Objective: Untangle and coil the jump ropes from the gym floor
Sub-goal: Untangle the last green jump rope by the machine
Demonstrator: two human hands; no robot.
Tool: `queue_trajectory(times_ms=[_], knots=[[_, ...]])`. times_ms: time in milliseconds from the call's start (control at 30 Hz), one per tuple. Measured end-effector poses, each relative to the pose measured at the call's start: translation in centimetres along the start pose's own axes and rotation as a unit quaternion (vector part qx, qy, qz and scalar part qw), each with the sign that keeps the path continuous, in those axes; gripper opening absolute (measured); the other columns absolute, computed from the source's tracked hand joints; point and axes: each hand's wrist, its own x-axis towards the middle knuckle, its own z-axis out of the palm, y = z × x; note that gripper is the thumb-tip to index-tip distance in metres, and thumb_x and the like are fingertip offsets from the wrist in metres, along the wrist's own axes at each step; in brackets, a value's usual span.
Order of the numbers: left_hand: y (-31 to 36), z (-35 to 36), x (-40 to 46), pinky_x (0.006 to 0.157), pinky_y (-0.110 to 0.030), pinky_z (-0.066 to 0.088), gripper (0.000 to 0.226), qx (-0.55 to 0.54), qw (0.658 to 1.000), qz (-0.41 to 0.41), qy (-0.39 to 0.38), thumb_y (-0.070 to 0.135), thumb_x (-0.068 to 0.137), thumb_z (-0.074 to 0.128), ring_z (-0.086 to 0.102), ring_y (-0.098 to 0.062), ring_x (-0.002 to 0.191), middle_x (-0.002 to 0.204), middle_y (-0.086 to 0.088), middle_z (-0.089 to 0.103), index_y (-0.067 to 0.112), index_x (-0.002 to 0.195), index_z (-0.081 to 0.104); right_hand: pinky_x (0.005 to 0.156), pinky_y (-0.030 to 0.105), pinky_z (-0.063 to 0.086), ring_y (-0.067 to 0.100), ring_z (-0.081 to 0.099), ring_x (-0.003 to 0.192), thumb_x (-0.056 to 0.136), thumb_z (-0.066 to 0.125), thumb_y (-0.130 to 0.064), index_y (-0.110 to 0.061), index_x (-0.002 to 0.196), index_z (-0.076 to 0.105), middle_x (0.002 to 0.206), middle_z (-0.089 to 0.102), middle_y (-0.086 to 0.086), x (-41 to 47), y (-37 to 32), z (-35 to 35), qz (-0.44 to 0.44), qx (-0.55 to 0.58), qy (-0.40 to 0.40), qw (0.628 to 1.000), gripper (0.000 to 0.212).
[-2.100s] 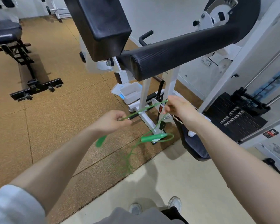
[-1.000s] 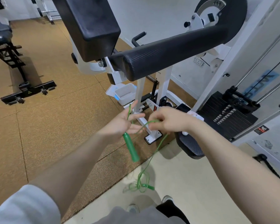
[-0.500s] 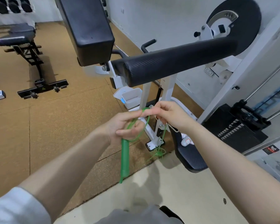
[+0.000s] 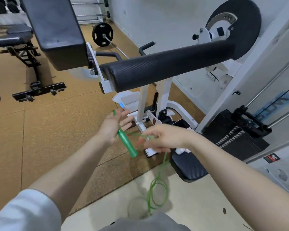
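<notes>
The green jump rope (image 4: 157, 190) is being wound across the left hand (image 4: 114, 125), fingers spread, and pinched by the right hand (image 4: 158, 138), its tail trailing to the floor (image 4: 40, 130), where it is likely being re-knotted

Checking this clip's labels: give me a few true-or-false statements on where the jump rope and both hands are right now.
1. The left hand has its fingers spread, with the green handle hanging below its palm. True.
2. The right hand is empty. False: it pinches the green cord.
3. Slack cord hangs in loops below the right hand. True.
4. The rope is wrapped around the black roller pad. False: it hangs clear, well below the pad.
</notes>
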Motion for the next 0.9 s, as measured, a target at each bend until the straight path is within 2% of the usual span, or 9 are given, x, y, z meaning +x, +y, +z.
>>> queue_trajectory(times_ms=[67, 167, 300, 433, 567, 667, 733, 800, 900], knots=[[0.1, 0.7, -0.6, 0.059, -0.024, 0.058, 0.038, 0.104, 0.992, -0.025, -0.071, 0.024, 0.1, 0.035, 0.07, -0.018, 0.076, 0.114, -0.006, 0.067, 0.006, 0.133, 0.045, 0.054, 0.031, 0.037, 0.015, 0.04, 0.045, 0.09, 0.06, -0.03, -0.027, 0.074, 0.067, 0.05, 0.047, 0.001, -0.4, 0.7, -1.6, -0.027, 0.008, 0.122, 0.992, 0.018], [0.2, 3.2, -2.5, 0.044, -0.021, 0.043, 0.041, 0.236, 0.95, -0.039, -0.2, 0.031, 0.1, 0.034, 0.05, -0.009, 0.042, 0.09, -0.006, 0.073, 0.002, 0.12, 0.055, 0.057, 0.031, 0.037, 0.017, 0.043, 0.057, 0.087, 0.064, -0.02, -0.008, 0.08, 0.071, 0.067, 0.052, 0.01, -0.6, 1.6, -3.4, -0.047, 0.088, 0.249, 0.963, 0.016], [0.5, 5.8, -3.3, 0.03, -0.013, 0.013, 0.067, 0.159, 0.914, -0.128, -0.351, 0.056, 0.093, 0.023, 0.022, 0.0, 0.023, 0.039, 0.004, 0.052, -0.001, 0.088, 0.06, 0.068, 0.027, 0.041, 0.017, 0.047, 0.069, 0.089, 0.062, -0.021, -0.01, 0.074, 0.063, 0.073, 0.053, 0.011, -0.9, 3.6, -3.7, -0.07, 0.142, 0.27, 0.95, 0.018], [0.6, 6.1, -3.1, 0.028, -0.006, 0.027, 0.046, 0.045, 0.851, -0.144, -0.503, 0.045, 0.085, 0.06, 0.033, 0.003, 0.023, 0.055, 0.005, 0.06, 0.009, 0.112, 0.067, 0.079, 0.034, 0.043, 0.02, 0.049, 0.076, 0.09, 0.056, -0.042, -0.009, 0.078, 0.061, 0.077, 0.053, 0.009, -0.8, 6.4, -2.7, -0.026, 0.193, 0.234, 0.953, 0.036], [0.6, 7.4, -2.9, 0.038, -0.008, 0.043, 0.041, -0.089, 0.913, -0.06, -0.394, 0.025, 0.088, 0.053, 0.053, -0.002, 0.039, 0.098, -0.004, 0.072, 0.015, 0.127, 0.055, 0.074, 0.039, 0.043, 0.016, 0.051, 0.067, 0.1, 0.041, -0.027, -0.019, 0.07, 0.055, 0.068, 0.057, 0.002, -1.1, 8.7, -1.0, 0.009, 0.19, 0.136, 0.972, 0.034], [0.8, 7.3, -1.7, 0.067, -0.024, 0.059, 0.043, -0.167, 0.944, -0.012, -0.283, 0.019, 0.094, 0.039, 0.071, -0.016, 0.078, 0.118, -0.009, 0.065, 0.013, 0.137, 0.042, 0.064, 0.032, 0.041, 0.018, 0.052, 0.06, 0.099, 0.044, -0.018, -0.011, 0.079, 0.055, 0.063, 0.059, -0.002, -2.0, 9.5, 0.2, 0.054, 0.169, 0.056, 0.983, 0.024], [0.3, 6.8, -0.7, 0.076, -0.031, 0.058, 0.041, -0.108, 0.975, -0.004, -0.193, 0.016, 0.098, 0.036, 0.069, -0.02, 0.093, 0.128, -0.009, 0.06, 0.015, 0.14, 0.039, 0.063, 0.032, 0.042, 0.014, 0.053, 0.054, 0.097, 0.045, -0.014, -0.001, 0.097, 0.057, 0.058, 0.057, -0.007, -2.6, 9.3, 0.1, 0.062, 0.163, 0.021, 0.985, 0.018], [-0.9, 6.3, 0.1, 0.078, -0.029, 0.057, 0.041, 0.0, 0.992, 0.004, -0.124, 0.013, 0.1, 0.035, 0.068, -0.018, 0.096, 0.133, -0.006, 0.056, 0.015, 0.141, 0.037, 0.061, 0.033, 0.043, 0.013, 0.053, 0.053, 0.095, 0.05, -0.012, -0.008, 0.106, 0.06, 0.06, 0.054, -0.002, -3.2, 8.3, -0.7, 0.04, 0.161, -0.001, 0.986, 0.016], [-2.4, 6.0, 0.8, 0.092, -0.034, 0.052, 0.042, 0.131, 0.983, 0.007, -0.131, 0.014, 0.1, 0.036, 0.068, -0.019, 0.095, 0.126, -0.003, 0.062, 0.017, 0.143, 0.035, 0.066, 0.039, 0.04, 0.023, 0.055, 0.063, 0.092, 0.054, -0.007, -0.022, 0.108, 0.062, 0.06, 0.056, 0.001, -4.2, 7.1, -2.2, 0.004, 0.17, -0.01, 0.985, 0.022]])
